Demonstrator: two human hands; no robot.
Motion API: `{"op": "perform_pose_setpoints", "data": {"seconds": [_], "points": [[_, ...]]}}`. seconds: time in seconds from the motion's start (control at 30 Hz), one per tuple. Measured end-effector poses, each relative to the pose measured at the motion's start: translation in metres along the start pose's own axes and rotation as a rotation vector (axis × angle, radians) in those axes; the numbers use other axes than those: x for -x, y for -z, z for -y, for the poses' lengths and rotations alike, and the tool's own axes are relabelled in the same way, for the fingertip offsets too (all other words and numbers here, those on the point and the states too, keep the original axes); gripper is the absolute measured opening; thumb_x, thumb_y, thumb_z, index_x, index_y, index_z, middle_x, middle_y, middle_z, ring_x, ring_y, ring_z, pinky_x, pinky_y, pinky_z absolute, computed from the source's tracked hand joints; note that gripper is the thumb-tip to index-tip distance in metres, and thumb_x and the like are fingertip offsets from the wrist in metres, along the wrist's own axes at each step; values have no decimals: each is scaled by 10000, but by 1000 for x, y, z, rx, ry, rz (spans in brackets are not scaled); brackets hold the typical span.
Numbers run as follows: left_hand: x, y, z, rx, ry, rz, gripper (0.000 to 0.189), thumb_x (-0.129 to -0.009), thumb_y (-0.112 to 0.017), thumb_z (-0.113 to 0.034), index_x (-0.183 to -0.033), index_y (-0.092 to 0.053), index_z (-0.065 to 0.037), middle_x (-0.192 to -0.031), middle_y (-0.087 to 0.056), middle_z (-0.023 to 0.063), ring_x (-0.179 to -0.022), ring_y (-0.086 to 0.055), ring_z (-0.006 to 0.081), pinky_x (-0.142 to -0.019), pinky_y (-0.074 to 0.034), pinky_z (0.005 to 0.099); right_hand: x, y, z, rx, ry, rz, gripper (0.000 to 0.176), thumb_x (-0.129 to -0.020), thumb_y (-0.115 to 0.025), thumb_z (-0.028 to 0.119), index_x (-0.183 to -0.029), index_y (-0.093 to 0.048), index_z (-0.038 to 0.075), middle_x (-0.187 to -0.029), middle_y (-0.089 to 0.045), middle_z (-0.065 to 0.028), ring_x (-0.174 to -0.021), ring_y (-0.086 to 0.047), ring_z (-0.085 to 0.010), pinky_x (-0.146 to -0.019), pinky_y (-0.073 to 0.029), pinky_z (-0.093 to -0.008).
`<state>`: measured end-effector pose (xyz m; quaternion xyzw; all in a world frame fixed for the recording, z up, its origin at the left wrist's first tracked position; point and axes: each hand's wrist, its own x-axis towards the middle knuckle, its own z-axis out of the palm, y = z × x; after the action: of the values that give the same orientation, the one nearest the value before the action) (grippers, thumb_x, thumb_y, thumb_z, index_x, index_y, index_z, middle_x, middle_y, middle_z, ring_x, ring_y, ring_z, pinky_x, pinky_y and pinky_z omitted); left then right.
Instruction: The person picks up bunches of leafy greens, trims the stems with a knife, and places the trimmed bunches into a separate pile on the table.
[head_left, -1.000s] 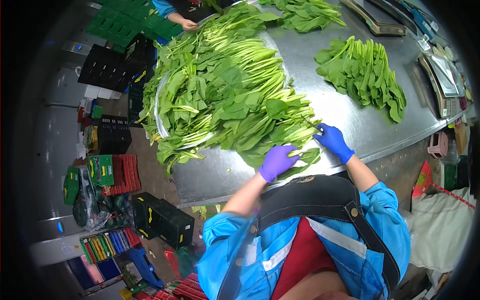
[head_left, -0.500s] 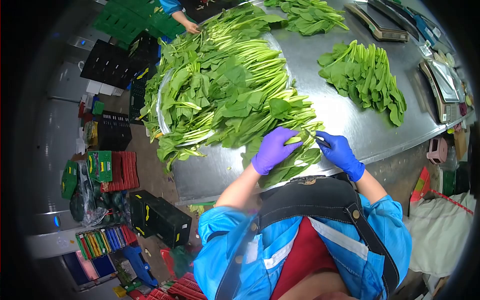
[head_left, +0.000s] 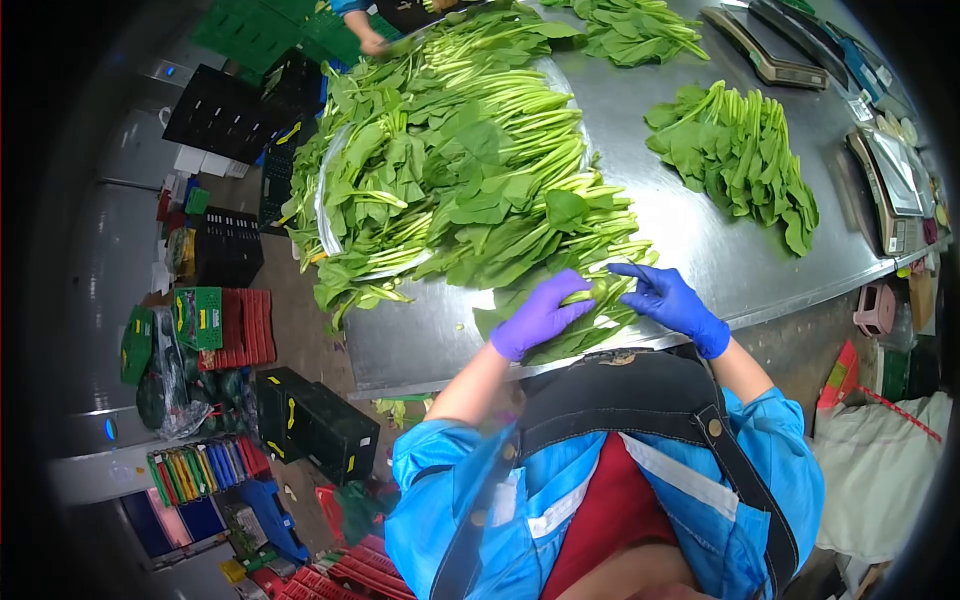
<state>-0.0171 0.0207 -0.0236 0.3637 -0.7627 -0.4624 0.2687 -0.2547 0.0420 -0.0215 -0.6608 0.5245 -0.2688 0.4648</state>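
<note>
My left hand [head_left: 543, 318], in a purple glove, is closed around the stems of a bunch of leafy greens [head_left: 575, 342] just above the table's near edge. The leaves hang toward my apron. Close on its right is my right hand [head_left: 680, 308] in a blue glove, its fingers curled on what looks like a small knife [head_left: 650, 288], mostly hidden by the glove. The cut ends of the stems face the gap between both hands. Directly beyond them spreads a large heap of leafy greens [head_left: 480, 190], stems pointing right.
A metal table [head_left: 680, 235] carries a sorted pile of greens [head_left: 740, 155] at right and another pile [head_left: 640, 30] at the far side. Scales [head_left: 765, 50] line the right edge. Another person's hand [head_left: 373, 44] is at the heap's far left. Black crates [head_left: 330, 435] stand on the floor.
My right hand's fingertips have shifted slightly left and up over the stem ends. My left hand has moved slightly left and down, still holding the bunch. The other person's hand has moved left.
</note>
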Motion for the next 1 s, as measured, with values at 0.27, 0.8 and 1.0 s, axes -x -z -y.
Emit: {"op": "perform_pose_setpoints", "data": {"seconds": [0.27, 0.8, 1.0], "points": [[1, 3, -19, 205, 324, 162, 324, -776, -719, -225, -1002, -646, -4, -911, -653, 108, -843, -591, 157, -781, -448, 298, -5, -35, -10, -371, -121, 48, 334, -778, -737, 236, -1034, -666, 33, -624, -576, 0, -535, -479, -42, -502, -388, -214], [-3, 29, -12, 305, 426, -37, 282, -808, -676, -183, -1044, -615, -41, -866, -632, 25, -758, -584, 100, -688, -471, 245, -12, 12, -78, -98, -429, 49, 254, -824, -609, 269, -941, -667, 51, -743, -662, -74, -661, -619, -169, -657, -489, -313], [-34, -20, 31, -210, 221, 43, 369, -765, -712, -256, -1056, -638, -41, -901, -670, 106, -806, -629, 209, -737, -485, 319, -40, -4, -150, 197, -162, -229, 234, -778, -577, 146, -968, -643, 27, -719, -637, -98, -641, -593, -177, -602, -467, -294]]}}
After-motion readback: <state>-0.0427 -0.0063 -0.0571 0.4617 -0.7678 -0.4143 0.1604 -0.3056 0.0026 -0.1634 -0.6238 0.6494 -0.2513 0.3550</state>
